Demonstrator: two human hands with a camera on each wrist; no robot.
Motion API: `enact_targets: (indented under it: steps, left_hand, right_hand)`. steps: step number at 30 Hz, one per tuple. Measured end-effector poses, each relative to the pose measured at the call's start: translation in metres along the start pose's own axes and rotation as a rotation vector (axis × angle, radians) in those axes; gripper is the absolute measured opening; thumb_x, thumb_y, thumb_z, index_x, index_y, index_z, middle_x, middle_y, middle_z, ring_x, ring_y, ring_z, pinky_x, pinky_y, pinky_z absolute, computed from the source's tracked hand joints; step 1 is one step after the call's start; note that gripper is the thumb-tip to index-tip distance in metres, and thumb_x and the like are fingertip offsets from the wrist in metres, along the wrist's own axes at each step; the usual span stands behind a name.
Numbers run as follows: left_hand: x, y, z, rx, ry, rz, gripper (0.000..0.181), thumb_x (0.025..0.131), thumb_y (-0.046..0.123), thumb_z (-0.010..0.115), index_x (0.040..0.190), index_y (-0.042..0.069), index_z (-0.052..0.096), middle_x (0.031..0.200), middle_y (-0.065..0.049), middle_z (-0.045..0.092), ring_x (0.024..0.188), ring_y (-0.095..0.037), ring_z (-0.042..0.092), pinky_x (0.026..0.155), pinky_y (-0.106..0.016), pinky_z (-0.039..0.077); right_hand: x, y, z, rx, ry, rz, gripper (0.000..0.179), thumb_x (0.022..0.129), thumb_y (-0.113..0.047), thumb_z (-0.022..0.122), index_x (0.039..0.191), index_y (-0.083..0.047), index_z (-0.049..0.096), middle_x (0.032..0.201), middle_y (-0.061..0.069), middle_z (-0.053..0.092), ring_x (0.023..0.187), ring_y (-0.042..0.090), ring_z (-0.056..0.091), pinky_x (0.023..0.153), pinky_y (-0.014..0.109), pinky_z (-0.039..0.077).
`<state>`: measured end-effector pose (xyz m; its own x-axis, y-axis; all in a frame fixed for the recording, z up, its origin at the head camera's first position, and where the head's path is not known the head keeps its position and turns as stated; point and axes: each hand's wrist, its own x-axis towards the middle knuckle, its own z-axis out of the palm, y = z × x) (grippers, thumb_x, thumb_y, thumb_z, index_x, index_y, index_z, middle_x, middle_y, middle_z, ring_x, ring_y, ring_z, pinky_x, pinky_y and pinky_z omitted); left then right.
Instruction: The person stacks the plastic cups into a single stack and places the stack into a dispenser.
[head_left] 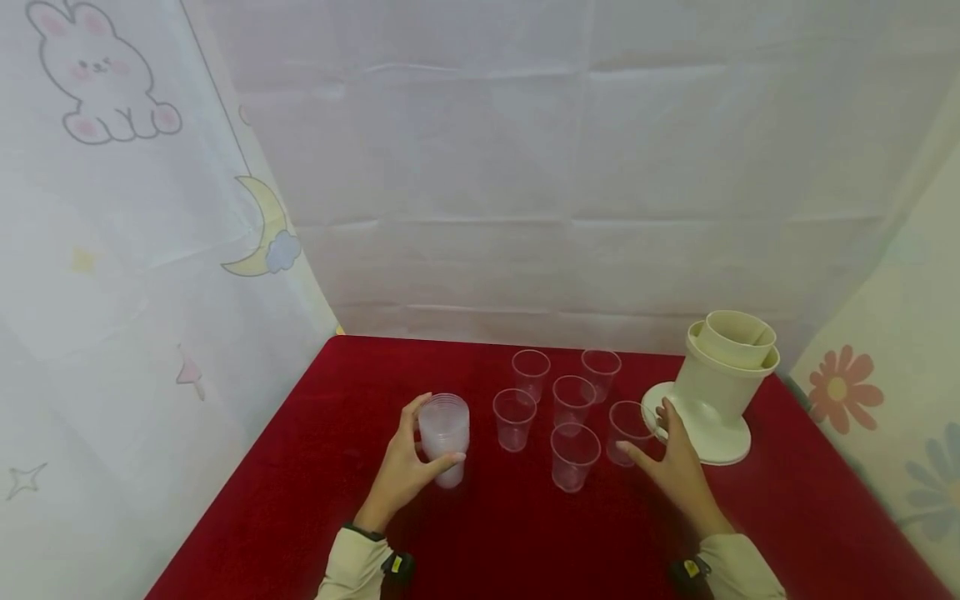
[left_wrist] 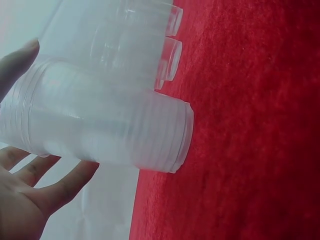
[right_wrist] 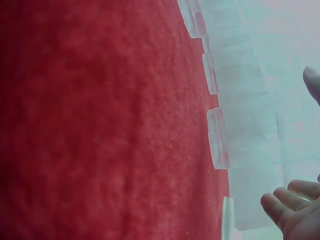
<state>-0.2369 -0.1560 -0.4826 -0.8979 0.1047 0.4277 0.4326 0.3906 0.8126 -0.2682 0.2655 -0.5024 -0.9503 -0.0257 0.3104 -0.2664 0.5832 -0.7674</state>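
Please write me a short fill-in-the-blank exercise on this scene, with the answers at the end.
1. The stack of nested clear cups is at the person's ____ hand.
2. Counting only those outside the stack, ____ single clear cups stand on the table.
3. The table covering is ____ in colour.
4. Of the two hands, the cream-coloured object is nearer the ____ one.

Missing words: left; six; red; right.

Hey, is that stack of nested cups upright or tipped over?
Upright: in the head view, the stack of nested cups has its wide rims on top and its narrower base pointing down toward the red surface.
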Motion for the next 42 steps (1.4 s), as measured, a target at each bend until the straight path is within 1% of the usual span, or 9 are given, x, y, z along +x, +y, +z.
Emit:
enact_targets:
  steps: [4,11,15,19,22,27,31,36,42]
  left_hand:
    - [0.002,0.002,0.001,0.008,-0.011,0.013,0.093,0.076,0.027,0.089,0.150,0.024,0.032,0.137,-0.007,0.053,0.110,-0.026,0.058,0.087,-0.052,0.053]
    - [0.001,0.005,0.003,0.023,-0.030,0.032,0.093,0.076,0.030,0.089,0.150,0.023,0.033,0.137,-0.008,0.053,0.110,-0.027,0.058,0.085,-0.050,0.054]
    - [0.002,0.006,0.005,0.027,-0.035,0.034,0.093,0.075,0.029,0.090,0.149,0.027,0.033,0.136,-0.006,0.054,0.109,-0.024,0.059,0.085,-0.046,0.054]
    - [0.003,0.006,0.007,0.035,-0.038,0.045,0.094,0.075,0.028,0.090,0.150,0.020,0.034,0.136,-0.005,0.055,0.109,-0.024,0.059,0.085,-0.046,0.054]
    - [0.003,0.006,0.008,0.040,-0.035,0.046,0.095,0.074,0.028,0.090,0.150,0.018,0.034,0.136,-0.005,0.055,0.110,-0.024,0.060,0.085,-0.047,0.054]
    - [0.003,0.006,0.008,0.049,-0.034,0.047,0.095,0.074,0.029,0.091,0.150,0.024,0.035,0.135,-0.005,0.056,0.109,-0.023,0.060,0.085,-0.046,0.054]
    - [0.003,0.008,0.008,0.049,-0.038,0.041,0.094,0.074,0.030,0.090,0.150,0.021,0.035,0.135,-0.005,0.056,0.109,-0.024,0.060,0.085,-0.047,0.055]
    - [0.002,0.010,0.006,0.051,-0.041,0.036,0.093,0.075,0.030,0.090,0.150,0.019,0.035,0.135,-0.005,0.055,0.109,-0.025,0.060,0.084,-0.047,0.055]
    - [0.003,0.009,0.006,0.054,-0.036,0.040,0.094,0.074,0.030,0.090,0.149,0.028,0.034,0.135,-0.005,0.056,0.109,-0.024,0.060,0.083,-0.044,0.055]
  right_hand:
    - [0.001,-0.002,0.000,0.001,-0.011,0.025,0.109,0.087,-0.032,0.079,0.158,0.001,0.002,0.153,0.035,0.027,0.138,0.054,0.029,0.105,0.066,0.031]
    - [0.004,0.000,0.005,0.012,-0.014,0.025,0.105,0.089,-0.031,0.077,0.157,0.004,0.005,0.152,0.036,0.028,0.138,0.054,0.030,0.105,0.062,0.033]
    - [0.006,0.001,0.007,0.009,-0.017,0.034,0.103,0.089,-0.032,0.077,0.155,0.007,0.008,0.151,0.038,0.028,0.137,0.055,0.031,0.105,0.062,0.033]
    - [0.008,0.002,0.010,-0.001,-0.004,0.034,0.099,0.088,-0.031,0.078,0.153,0.008,0.014,0.149,0.038,0.031,0.136,0.055,0.034,0.104,0.063,0.034]
    - [0.009,0.003,0.012,-0.008,0.004,0.029,0.095,0.088,-0.030,0.078,0.151,0.009,0.018,0.148,0.038,0.033,0.135,0.054,0.036,0.104,0.063,0.035]
    - [0.008,0.003,0.013,-0.005,-0.011,0.046,0.091,0.089,-0.032,0.077,0.148,0.008,0.021,0.149,0.038,0.033,0.136,0.055,0.034,0.105,0.064,0.033]
    - [0.006,-0.002,0.011,0.009,-0.032,0.064,0.091,0.090,-0.034,0.076,0.148,0.008,0.019,0.150,0.038,0.031,0.138,0.054,0.032,0.107,0.064,0.031]
    - [0.005,-0.006,0.010,0.011,-0.012,0.048,0.087,0.090,-0.030,0.076,0.147,0.007,0.021,0.147,0.037,0.037,0.134,0.052,0.038,0.105,0.061,0.036]
    - [0.006,-0.013,0.007,0.014,0.029,0.013,0.083,0.091,-0.025,0.076,0.146,0.005,0.022,0.140,0.036,0.044,0.128,0.050,0.045,0.101,0.061,0.039]
